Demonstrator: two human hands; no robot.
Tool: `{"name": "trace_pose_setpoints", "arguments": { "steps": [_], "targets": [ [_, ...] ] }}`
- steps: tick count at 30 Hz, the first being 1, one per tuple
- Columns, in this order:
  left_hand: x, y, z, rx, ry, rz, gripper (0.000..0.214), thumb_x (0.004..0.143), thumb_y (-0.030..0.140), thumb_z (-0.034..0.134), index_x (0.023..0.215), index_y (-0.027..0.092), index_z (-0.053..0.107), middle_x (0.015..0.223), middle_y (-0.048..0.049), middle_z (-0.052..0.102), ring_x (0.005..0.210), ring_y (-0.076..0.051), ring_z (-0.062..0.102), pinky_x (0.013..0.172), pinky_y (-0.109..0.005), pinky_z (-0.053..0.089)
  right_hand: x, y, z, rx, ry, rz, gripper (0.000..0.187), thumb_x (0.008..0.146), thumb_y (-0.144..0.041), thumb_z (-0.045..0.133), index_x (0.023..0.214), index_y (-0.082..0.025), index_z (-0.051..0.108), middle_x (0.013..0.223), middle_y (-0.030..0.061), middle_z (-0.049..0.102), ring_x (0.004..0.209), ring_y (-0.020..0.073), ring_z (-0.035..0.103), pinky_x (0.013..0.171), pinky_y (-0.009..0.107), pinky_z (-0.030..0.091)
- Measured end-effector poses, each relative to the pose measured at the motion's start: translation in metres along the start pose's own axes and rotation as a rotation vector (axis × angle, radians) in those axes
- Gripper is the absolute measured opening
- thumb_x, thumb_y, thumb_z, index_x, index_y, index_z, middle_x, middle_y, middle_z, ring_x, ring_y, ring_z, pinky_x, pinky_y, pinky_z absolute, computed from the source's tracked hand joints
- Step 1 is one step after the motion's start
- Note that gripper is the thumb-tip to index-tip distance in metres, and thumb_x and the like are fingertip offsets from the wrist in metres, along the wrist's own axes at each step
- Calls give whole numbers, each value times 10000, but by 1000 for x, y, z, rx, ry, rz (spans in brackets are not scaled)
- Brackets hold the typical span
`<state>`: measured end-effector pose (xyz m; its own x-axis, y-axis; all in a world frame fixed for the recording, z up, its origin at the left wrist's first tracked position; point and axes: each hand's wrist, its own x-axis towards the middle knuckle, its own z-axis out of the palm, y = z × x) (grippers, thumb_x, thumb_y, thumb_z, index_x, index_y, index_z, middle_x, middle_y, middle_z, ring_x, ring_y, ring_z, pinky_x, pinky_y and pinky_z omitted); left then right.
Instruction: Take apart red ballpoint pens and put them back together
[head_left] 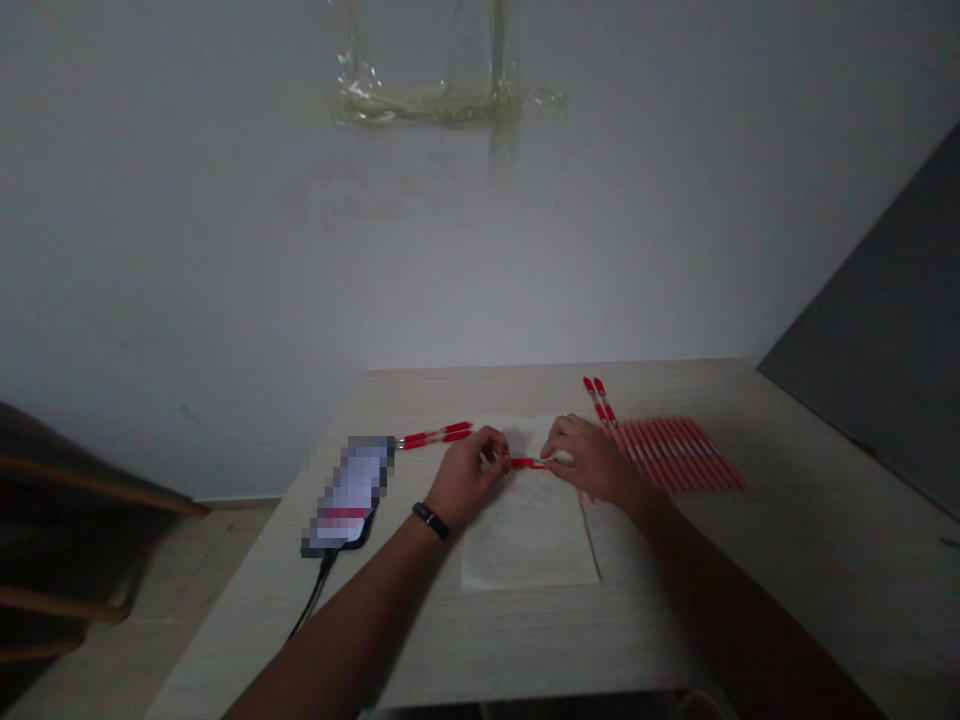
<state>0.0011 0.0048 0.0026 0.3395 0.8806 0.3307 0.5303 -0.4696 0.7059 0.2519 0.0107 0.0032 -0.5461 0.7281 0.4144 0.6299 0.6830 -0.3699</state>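
Over a pale sheet (531, 555), my left hand (474, 468) and my right hand (589, 460) face each other. A short red pen (525, 463) lies level between them, with the left fingertips pinched on one end and the right fingertips on the other. My fingers hide both its ends. Just beyond my right hand, two red pens (600, 400) stick out at a slant. Beside them is a tight row of several red pens (679, 455). To the left of my left hand are two more red pens (435, 436), side by side.
A blurred-out phone (351, 500) lies at the table's left, with a black cable (309, 600) running off the edge. The wooden table (420, 640) meets a white wall (555, 270) at the back. Wooden bars (97, 480) stand low on the left.
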Motion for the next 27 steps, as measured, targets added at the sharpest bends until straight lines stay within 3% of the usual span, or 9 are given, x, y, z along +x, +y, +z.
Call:
{"name": "trace_pose_setpoints", "arguments": {
  "steps": [12, 27],
  "targets": [
    [0, -1, 0, -86, 2, -44, 81, 909, 239, 614, 972, 192, 596, 834, -17, 709, 719, -155, 626, 644, -278, 419, -1, 1, 9, -63, -54, 34, 125, 805, -194, 828, 884, -232, 739, 972, 35, 641, 1002, 226, 560, 882, 378, 409],
    [1, 0, -2, -27, 44, -20, 63, 858, 206, 639, 916, 196, 618, 812, -7, 685, 742, -160, 617, 659, -286, 429, 1, 0, 14, -110, -88, 35, 89, 863, -163, 753, 866, -202, 673, 973, 39, 633, 1010, 227, 550, 896, 381, 402]
  ]
}}
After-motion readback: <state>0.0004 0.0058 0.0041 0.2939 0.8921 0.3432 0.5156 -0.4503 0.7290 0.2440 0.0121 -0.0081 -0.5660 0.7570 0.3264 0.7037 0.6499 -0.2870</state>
